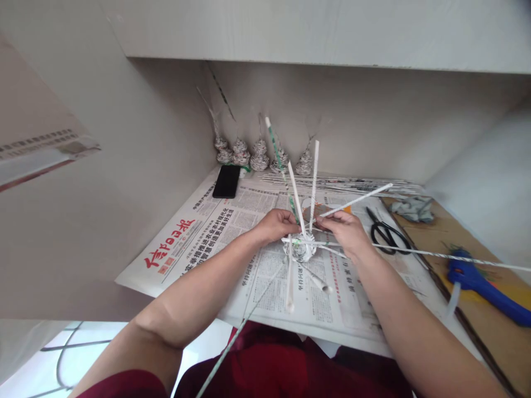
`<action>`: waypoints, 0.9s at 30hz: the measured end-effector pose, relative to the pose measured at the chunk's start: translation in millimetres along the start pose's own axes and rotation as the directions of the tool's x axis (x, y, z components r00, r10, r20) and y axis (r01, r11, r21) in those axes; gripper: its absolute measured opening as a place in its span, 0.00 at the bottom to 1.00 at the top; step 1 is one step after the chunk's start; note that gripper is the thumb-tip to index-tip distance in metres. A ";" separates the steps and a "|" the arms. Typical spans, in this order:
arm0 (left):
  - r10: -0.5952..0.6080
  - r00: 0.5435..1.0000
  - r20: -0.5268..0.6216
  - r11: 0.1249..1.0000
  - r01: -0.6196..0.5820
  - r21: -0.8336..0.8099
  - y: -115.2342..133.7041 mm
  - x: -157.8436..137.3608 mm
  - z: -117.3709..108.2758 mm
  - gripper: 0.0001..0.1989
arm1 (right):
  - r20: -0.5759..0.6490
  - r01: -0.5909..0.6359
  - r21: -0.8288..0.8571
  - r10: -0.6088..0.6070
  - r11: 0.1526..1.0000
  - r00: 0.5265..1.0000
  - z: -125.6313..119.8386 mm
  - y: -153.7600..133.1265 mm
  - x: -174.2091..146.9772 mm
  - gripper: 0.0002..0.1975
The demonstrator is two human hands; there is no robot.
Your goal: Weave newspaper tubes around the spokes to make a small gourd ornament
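A small woven piece of rolled newspaper [299,250] sits over the newspaper sheet, with several paper tubes sticking out of it in all directions. My left hand [277,225] has its fingers closed at the left upper edge of the piece, beside a green-and-white tube [279,149]. My right hand [343,228] pinches a white paper tube [360,197] that slants up to the right. Two more white tubes stand upright between my hands. One long thin strip [448,256] runs out to the right under my right wrist; another long strip [244,323] trails toward my lap.
Several gourd-shaped woven pieces [260,155] line the back wall. Near them lie a black phone [226,181] and a bundle of thin paper rolls [348,184]. At right are black scissors [390,235], a grey cloth [412,209] and a blue glue gun [477,276] on cardboard [418,237].
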State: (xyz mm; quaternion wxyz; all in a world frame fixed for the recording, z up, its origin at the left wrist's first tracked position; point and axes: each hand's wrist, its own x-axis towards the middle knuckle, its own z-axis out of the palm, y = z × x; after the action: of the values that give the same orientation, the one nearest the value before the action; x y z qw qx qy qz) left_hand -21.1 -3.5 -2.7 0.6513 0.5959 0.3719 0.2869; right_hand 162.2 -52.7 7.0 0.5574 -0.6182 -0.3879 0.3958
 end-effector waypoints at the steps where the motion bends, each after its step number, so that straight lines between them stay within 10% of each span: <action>1: -0.003 1.000 -0.010 1.000 0.003 0.003 -0.4 0.3 0.2 0.13 | -0.004 0.000 0.012 0.000 1.000 1.000 0.3 1.1 0.8 0.15; 9: 0.036 0.998 -0.055 0.999 -0.036 0.001 -2.3 3.0 -1.2 0.13 | 0.037 0.219 -0.314 -0.219 0.924 0.975 -11.9 -5.3 -3.6 0.13; 14: 0.078 0.978 -0.195 0.995 -0.087 -0.038 -0.8 4.1 -3.1 0.14 | -0.217 0.465 -0.366 -0.559 0.806 0.800 -35.5 -32.5 -23.8 0.18; 18: 0.115 0.959 -0.259 0.990 -0.132 -0.048 1.8 3.4 -3.5 0.13 | 0.204 0.218 -0.425 -0.141 0.879 0.969 -39.1 -21.9 -25.1 0.22; 21: 0.084 0.963 -0.258 0.990 -0.111 -0.090 3.5 2.4 -3.5 0.12 | 0.361 -0.001 -0.432 0.173 0.902 0.916 -26.4 -6.6 -23.3 0.18; 27: 0.030 0.983 -0.179 0.984 -0.061 -0.169 5.8 1.7 -5.1 0.13 | 0.256 -0.109 -0.011 0.108 0.994 0.961 5.3 2.1 -30.7 0.16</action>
State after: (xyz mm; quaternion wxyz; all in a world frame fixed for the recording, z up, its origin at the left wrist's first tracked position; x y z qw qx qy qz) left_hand -24.0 1.5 2.6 0.6587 0.5176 0.3877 0.3847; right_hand 145.6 -79.1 6.3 0.4810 -0.5812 -0.4217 0.5030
